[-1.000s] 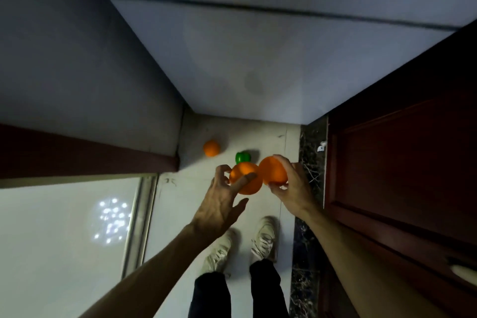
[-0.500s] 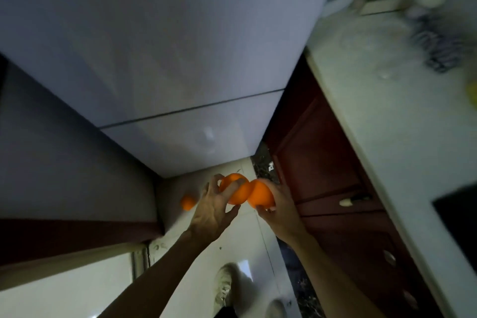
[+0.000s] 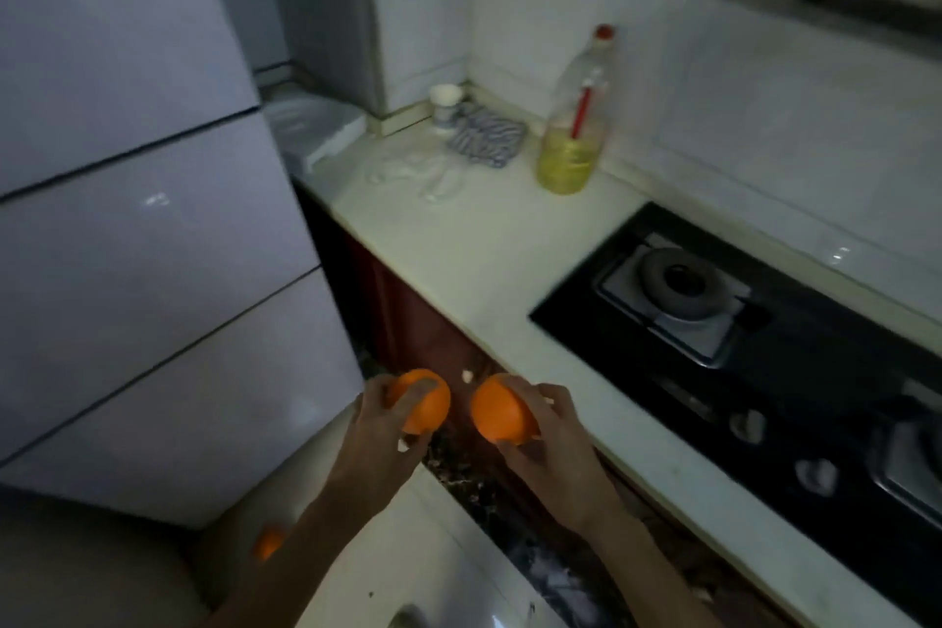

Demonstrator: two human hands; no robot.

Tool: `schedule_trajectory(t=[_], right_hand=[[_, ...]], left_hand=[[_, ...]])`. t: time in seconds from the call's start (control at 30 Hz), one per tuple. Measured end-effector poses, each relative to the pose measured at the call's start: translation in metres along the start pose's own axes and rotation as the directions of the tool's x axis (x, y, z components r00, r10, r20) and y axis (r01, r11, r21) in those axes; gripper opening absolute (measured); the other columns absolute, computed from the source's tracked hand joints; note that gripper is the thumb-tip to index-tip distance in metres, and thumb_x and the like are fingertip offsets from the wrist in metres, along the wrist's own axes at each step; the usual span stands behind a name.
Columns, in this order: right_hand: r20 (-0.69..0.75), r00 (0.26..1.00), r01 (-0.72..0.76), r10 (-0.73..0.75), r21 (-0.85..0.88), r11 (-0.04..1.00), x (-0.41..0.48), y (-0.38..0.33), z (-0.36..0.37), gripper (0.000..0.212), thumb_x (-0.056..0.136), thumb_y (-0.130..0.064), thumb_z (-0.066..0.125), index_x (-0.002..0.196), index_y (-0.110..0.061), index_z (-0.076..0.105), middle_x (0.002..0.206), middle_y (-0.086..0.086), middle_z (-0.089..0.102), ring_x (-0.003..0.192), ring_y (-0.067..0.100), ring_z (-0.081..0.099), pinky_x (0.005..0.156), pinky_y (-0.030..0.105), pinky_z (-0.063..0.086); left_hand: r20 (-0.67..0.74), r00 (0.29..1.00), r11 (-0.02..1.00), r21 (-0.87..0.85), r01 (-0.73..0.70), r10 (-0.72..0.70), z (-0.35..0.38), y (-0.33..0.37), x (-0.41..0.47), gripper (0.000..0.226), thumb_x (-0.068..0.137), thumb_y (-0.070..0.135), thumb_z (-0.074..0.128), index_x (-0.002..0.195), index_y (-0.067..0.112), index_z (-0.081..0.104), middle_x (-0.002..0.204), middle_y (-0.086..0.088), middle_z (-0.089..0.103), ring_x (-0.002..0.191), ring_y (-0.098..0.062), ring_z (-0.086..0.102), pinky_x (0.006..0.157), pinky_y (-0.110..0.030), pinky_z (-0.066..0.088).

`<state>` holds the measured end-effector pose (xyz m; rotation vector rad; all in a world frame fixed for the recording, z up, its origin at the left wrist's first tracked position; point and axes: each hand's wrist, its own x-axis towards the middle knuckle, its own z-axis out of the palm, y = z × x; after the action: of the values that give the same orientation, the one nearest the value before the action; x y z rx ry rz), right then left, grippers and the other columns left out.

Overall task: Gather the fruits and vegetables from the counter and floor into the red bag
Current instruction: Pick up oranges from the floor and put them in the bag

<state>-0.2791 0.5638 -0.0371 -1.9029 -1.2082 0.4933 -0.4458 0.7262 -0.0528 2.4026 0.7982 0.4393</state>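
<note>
My left hand (image 3: 381,439) grips an orange (image 3: 427,402), fingers curled over its top. My right hand (image 3: 550,444) grips a second orange (image 3: 499,411) from its right side. Both fruits are held side by side, a short gap apart, in front of the dark red cabinet below the counter edge. A third, smaller orange (image 3: 268,542) lies on the floor at the foot of the fridge, left of my left forearm. The red bag is not in view.
A tall white fridge (image 3: 132,245) fills the left. The pale counter (image 3: 474,265) carries an oil bottle (image 3: 573,138), a striped cloth (image 3: 487,138), a white cup (image 3: 445,105) and a white cord. A black gas hob (image 3: 739,321) occupies its right part.
The view has swung up from the floor to the counter and hob. Both hands have risen with their oranges and the two fruits have drawn slightly apart. The green item on the floor is out of sight.
</note>
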Motion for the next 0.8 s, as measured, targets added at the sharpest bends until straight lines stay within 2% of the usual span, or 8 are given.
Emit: schedule_trajectory(t=[0.1, 0.27, 0.37, 0.43, 0.53, 0.6, 0.8], right_hand=[[-0.101, 0.994, -0.043, 0.037, -0.052, 0.998, -0.065, 0.008, -0.065, 0.069, 0.088, -0.028, 0.065, 0.129, -0.065, 0.024, 0.127, -0.012, 0.029, 0.104, 0.013, 0.054, 0.087, 0.022, 0.051], [-0.278, 0.949, -0.173, 0.145, -0.078, 0.982, -0.192, 0.031, -0.163, 0.066, 0.088, -0.03, 0.065, 0.131, -0.061, 0.025, 0.132, -0.014, 0.026, 0.111, 0.009, 0.047, 0.082, 0.006, 0.043], [-0.397, 0.89, -0.281, 0.223, -0.094, 0.955, -0.282, 0.048, -0.217, 0.065, 0.087, -0.032, 0.065, 0.135, -0.056, 0.026, 0.13, -0.013, 0.028, 0.111, 0.01, 0.046, 0.091, 0.018, 0.046], [-0.47, 0.84, -0.351, 0.273, -0.084, 0.933, -0.339, 0.059, -0.251, 0.065, 0.086, -0.033, 0.066, 0.135, -0.055, 0.028, 0.129, -0.011, 0.03, 0.11, 0.011, 0.047, 0.094, 0.024, 0.048], [-0.586, 0.731, -0.458, 0.35, -0.042, 0.888, -0.419, 0.069, -0.293, 0.066, 0.085, -0.032, 0.067, 0.132, -0.057, 0.029, 0.128, -0.009, 0.032, 0.108, 0.011, 0.047, 0.091, 0.023, 0.048], [-0.647, 0.658, -0.512, 0.385, -0.009, 0.859, -0.466, 0.074, -0.317, 0.066, 0.085, -0.03, 0.068, 0.129, -0.06, 0.029, 0.127, -0.009, 0.033, 0.107, 0.011, 0.048, 0.09, 0.021, 0.048], [-0.793, 0.407, -0.646, 0.454, 0.102, 0.756, -0.578, 0.093, -0.379, 0.066, 0.084, -0.027, 0.068, 0.133, -0.052, 0.033, 0.127, -0.003, 0.034, 0.109, 0.018, 0.05, 0.095, 0.034, 0.051]], left_hand=[[0.05, 0.995, 0.996, -0.031, -0.089, 0.09, 0.023, 0.061, -0.011, 0.074, 0.072, 0.013, 0.077, 0.129, 0.041, 0.039, 0.126, -0.013, 0.042, 0.105, -0.034, 0.053, 0.083, -0.043, 0.053], [0.13, 0.949, 0.958, -0.024, -0.287, 0.288, 0.075, 0.182, -0.039, 0.063, 0.077, 0.018, 0.07, 0.133, 0.033, 0.045, 0.127, -0.006, 0.038, 0.112, -0.029, 0.048, 0.093, -0.04, 0.047], [0.203, 0.893, 0.915, -0.07, -0.397, 0.403, 0.122, 0.259, -0.062, 0.062, 0.077, 0.018, 0.07, 0.132, 0.036, 0.045, 0.132, -0.006, 0.035, 0.113, -0.027, 0.046, 0.096, -0.037, 0.046], [0.245, 0.835, 0.87, -0.111, -0.48, 0.492, 0.155, 0.307, -0.077, 0.063, 0.078, 0.018, 0.07, 0.131, 0.039, 0.043, 0.134, -0.006, 0.032, 0.112, -0.028, 0.046, 0.093, -0.038, 0.048], [0.318, 0.732, 0.796, -0.168, -0.582, 0.603, 0.203, 0.378, -0.098, 0.057, 0.083, 0.026, 0.068, 0.133, 0.037, 0.042, 0.139, -0.007, 0.029, 0.115, -0.027, 0.043, 0.093, -0.034, 0.043], [0.359, 0.648, 0.735, -0.208, -0.646, 0.671, 0.232, 0.426, -0.112, 0.056, 0.086, 0.032, 0.065, 0.134, 0.04, 0.039, 0.139, -0.004, 0.028, 0.117, -0.026, 0.041, 0.094, -0.034, 0.043], [0.385, 0.388, 0.531, -0.399, -0.748, 0.837, 0.311, 0.56, -0.15, 0.057, 0.081, 0.029, 0.068, 0.128, 0.044, 0.039, 0.129, -0.003, 0.035, 0.108, -0.024, 0.045, 0.093, -0.032, 0.043]])
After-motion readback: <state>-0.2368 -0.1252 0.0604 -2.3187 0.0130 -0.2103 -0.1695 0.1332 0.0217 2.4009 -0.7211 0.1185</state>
